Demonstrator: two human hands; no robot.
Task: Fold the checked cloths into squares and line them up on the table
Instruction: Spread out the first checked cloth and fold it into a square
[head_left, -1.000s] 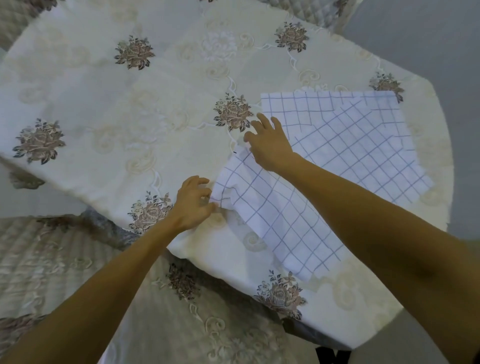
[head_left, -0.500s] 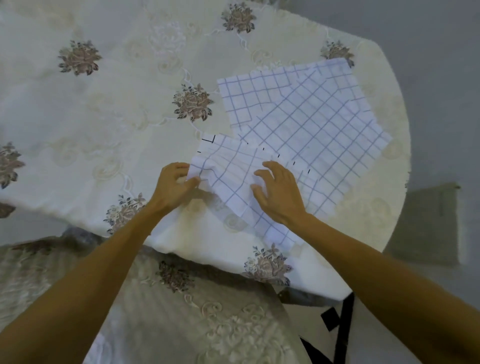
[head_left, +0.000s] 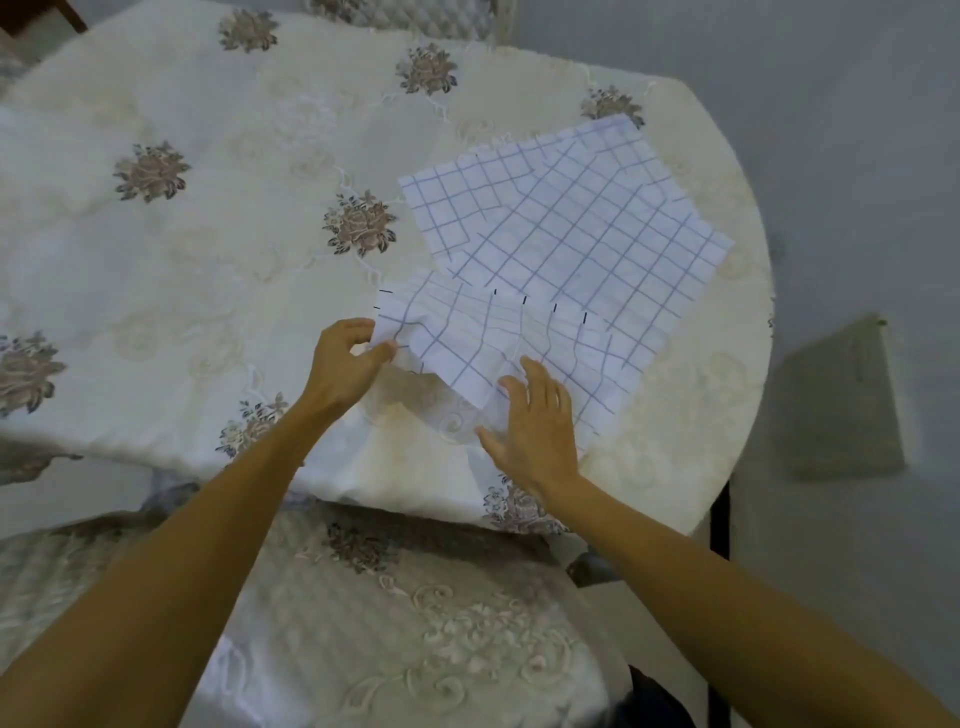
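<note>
Several white cloths with blue checks overlap at the right side of the table. The nearest checked cloth (head_left: 498, 338) is creased and partly lifted at its left corner. My left hand (head_left: 345, 364) pinches that corner between thumb and fingers. My right hand (head_left: 535, 421) lies with fingers spread at the cloth's near edge, touching it without gripping. A larger checked cloth (head_left: 587, 234) lies flat behind it, over another checked cloth (head_left: 457, 202) that shows at the back left.
The table (head_left: 208, 260) wears a cream embroidered tablecloth with brown flower motifs. Its rounded edge runs close to the cloths on the right. A chair with a matching embroidered cover (head_left: 389, 623) stands right below me. Grey floor lies at the right.
My right hand came back from the cloth's far edge to its near edge, folding it toward me. My left hand now pinches the left corner. The view shifted.
</note>
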